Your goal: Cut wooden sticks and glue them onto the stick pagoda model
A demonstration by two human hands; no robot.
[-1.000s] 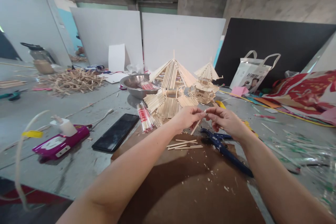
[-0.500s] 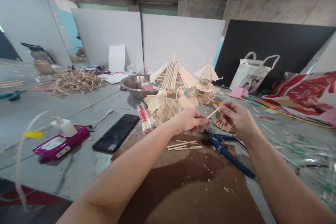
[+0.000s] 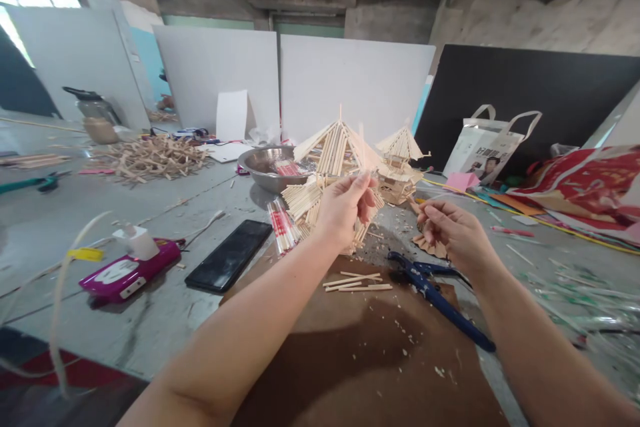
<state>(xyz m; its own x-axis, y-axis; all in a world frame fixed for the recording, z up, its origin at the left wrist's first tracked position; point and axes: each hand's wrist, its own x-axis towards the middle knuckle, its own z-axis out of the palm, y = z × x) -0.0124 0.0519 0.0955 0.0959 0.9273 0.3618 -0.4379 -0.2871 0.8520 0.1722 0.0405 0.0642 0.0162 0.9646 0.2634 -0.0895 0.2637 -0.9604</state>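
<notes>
My left hand is raised in front of the big stick-built model house and pinches a thin wooden stick that points upward. My right hand hovers lower to the right with its fingers curled, its palm hidden from me. It is just above a small fan-shaped stick piece and near the blue pliers. A few cut sticks lie on the brown board under my arms. A smaller stick pagoda stands behind.
A black phone, wrapped chopstick packets and a metal bowl sit left of the model. A pink device with a glue bottle is at the left, a stick pile behind. Bags and plastic scraps crowd the right.
The stick was held between both hands. Now my left hand alone has lifted it up before the model, and my right hand has let go and dropped slightly.
</notes>
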